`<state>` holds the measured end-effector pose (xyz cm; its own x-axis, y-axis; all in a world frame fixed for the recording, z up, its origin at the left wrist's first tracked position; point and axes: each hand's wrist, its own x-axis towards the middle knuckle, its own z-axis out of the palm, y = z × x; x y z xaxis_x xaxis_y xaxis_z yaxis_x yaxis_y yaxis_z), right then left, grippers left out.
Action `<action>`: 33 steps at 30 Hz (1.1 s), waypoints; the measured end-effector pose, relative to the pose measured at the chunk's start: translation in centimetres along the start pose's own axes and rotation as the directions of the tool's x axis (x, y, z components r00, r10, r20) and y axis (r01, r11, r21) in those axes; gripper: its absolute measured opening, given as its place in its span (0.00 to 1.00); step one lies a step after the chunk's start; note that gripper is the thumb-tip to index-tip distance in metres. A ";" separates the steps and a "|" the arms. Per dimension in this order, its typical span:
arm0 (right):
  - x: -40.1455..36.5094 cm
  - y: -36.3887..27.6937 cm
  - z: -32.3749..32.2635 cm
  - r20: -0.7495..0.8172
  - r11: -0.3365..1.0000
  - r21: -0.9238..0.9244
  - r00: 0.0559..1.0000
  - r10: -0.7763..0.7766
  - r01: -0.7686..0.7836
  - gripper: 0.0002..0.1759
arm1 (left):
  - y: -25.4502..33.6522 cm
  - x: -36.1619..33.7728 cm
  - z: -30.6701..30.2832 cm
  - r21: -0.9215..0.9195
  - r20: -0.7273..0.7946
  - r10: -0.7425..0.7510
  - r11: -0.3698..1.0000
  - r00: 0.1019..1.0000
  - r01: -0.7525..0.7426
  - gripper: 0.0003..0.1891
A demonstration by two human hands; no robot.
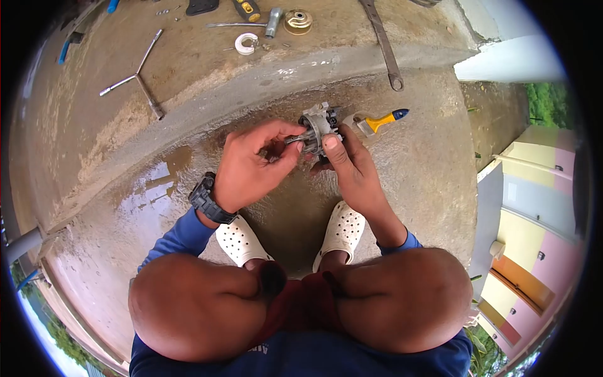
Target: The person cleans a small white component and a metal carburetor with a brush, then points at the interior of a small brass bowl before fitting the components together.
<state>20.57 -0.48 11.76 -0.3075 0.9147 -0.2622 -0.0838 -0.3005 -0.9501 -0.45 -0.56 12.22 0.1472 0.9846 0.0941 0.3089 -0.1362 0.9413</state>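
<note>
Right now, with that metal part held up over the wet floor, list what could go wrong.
1. The right hand holds the metal part in the air while the left hand works at its side. A slip could drop it on the concrete.
2. The floor is wet, with a puddle close by, so anything small that falls may land in water.
3. The white clogs stand on that wet surface and might slide.

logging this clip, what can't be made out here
head view: underside of the metal part, covered by fingers of the right hand
head view: thin piece pinched by the left hand, too small to name
head view: tools at the top, cut by the edge
</note>
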 end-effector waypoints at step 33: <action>0.5 1.8 -0.4 -0.046 0.902 -0.428 0.996 -0.077 0.050 0.45 | -1.4 0.2 0.1 -0.015 0.118 -0.062 0.998 0.991 0.064 0.07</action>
<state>20.66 -0.47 9.91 -0.2560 0.9465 -0.1962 0.3148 -0.1103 -0.9427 -0.74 -0.22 10.93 0.2381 0.9712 -0.0035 0.3032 -0.0709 0.9503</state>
